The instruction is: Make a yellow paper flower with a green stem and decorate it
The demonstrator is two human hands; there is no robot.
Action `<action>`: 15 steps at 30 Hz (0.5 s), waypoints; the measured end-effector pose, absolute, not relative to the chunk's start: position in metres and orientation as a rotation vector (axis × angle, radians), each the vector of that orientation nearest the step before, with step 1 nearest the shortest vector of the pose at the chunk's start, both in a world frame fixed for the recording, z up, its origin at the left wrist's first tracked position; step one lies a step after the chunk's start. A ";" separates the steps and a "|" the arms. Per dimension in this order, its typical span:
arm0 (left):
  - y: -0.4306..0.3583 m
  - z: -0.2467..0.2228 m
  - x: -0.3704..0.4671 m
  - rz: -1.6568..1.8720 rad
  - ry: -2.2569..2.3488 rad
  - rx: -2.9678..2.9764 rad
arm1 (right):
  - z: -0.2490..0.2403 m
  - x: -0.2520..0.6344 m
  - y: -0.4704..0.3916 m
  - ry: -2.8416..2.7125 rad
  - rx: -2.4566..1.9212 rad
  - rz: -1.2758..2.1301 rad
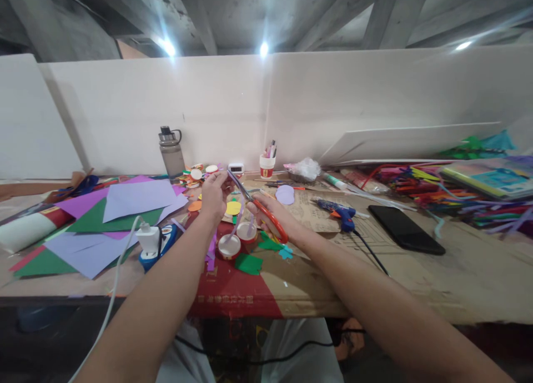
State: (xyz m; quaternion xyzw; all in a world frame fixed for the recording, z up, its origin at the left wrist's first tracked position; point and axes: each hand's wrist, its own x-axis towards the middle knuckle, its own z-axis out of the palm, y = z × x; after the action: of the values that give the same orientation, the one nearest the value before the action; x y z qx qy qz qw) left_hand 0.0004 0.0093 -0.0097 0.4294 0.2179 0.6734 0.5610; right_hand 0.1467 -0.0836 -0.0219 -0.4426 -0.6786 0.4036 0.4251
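Note:
Red-orange-handled scissors [272, 221] are in my right hand [266, 208], its fingers wrapped around the handle. Their blades point up and left, with the tips beside the fingers of my left hand [216, 191]. That hand is closed in a pinch; what lies between its fingertips is too small to tell. Just below the blades, a light purple paper strip [239, 213] curves down towards a short paper cup [229, 247]. A second short cup [247, 232] stands beside it with another purple strip at it. Green paper [249, 264] and a blue paper flower [285, 252] lie close by.
Coloured paper sheets [139, 200] and a power plug [149, 238] are on the left. A bottle [171, 154] and a pen cup [267, 165] stand along the back. To the right lie a glue gun [343, 213], a black phone [406, 229] and pipe cleaners [410, 186].

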 end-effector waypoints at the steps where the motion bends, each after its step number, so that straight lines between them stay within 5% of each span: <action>1: 0.009 -0.010 0.000 1.585 0.513 1.014 | -0.021 0.147 -0.084 -1.692 -1.106 1.017; 15: 0.005 -0.004 -0.002 1.579 0.563 1.079 | -0.021 0.148 -0.086 -1.691 -1.108 1.058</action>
State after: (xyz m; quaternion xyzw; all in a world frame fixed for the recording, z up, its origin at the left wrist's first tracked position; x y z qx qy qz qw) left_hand -0.0016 0.0050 -0.0039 0.4546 0.2371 0.6652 0.5428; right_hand 0.1479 -0.0863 -0.0210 -0.4415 -0.6737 0.4215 0.4166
